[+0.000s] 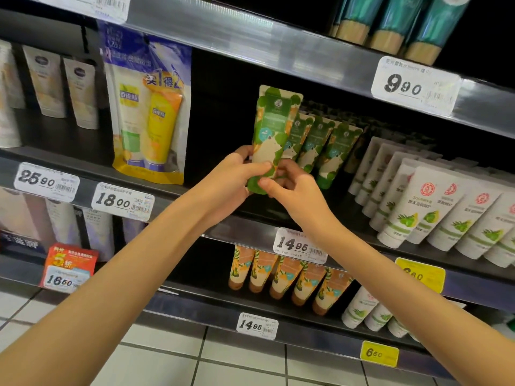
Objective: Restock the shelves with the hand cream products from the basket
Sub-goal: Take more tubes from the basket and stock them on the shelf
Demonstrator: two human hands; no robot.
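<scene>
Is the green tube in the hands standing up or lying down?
Standing up, tilted slightly: the green tube has its cap end down, held by the left hand and right hand, with its flat end up.

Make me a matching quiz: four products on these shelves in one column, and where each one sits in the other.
Products
1. teal tubes
2. yellow twin pack
3. green hand cream tube
4. orange tubes

Places
A. gripped by the left hand and right hand
B. lower shelf
C. top shelf
D. middle shelf, left of the hands

Pairs: 1-C, 2-D, 3-A, 4-B
</scene>
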